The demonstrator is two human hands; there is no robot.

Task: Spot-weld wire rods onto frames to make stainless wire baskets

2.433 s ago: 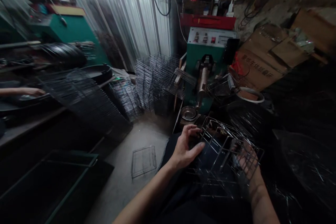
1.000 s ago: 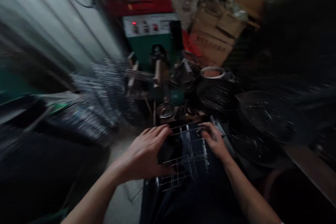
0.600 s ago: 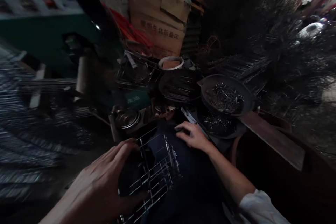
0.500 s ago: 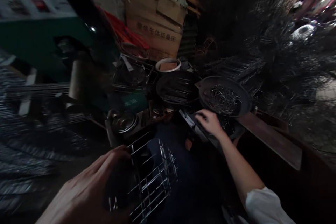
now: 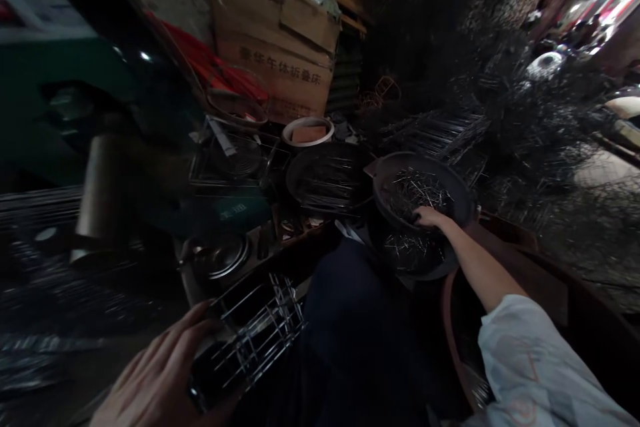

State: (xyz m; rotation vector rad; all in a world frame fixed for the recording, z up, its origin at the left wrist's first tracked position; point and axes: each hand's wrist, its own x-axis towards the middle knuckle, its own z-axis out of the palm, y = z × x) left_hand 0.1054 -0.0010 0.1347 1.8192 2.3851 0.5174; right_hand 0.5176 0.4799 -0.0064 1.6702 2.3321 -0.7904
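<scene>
A small welded wire grid frame [image 5: 263, 327] is in my left hand [image 5: 160, 373] at the lower left, with the fingers bent around its near end. My right hand [image 5: 429, 217] reaches over the near rim of a dark pan [image 5: 463, 197] that holds a heap of short metal wire pieces [image 5: 417, 188]. Its fingers are curled together at the edge of the heap, and their tips are too dark to show what is between them. Just below it sits a second pan with more loose wire pieces [image 5: 407, 250].
Left of the pans stands a dark basin [image 5: 295, 180] with long straight wires. Behind are a white bowl [image 5: 330, 133] and a cardboard box [image 5: 270, 47]. A metal cylinder [image 5: 95, 193] and round metal dishes [image 5: 233, 257] stand left. Tangled wire [image 5: 500, 47] fills the back right.
My right hand has moved right, from beside the pan to the wire pieces inside its rim. My left hand has shifted down and left with the wire frame. The view has turned.
</scene>
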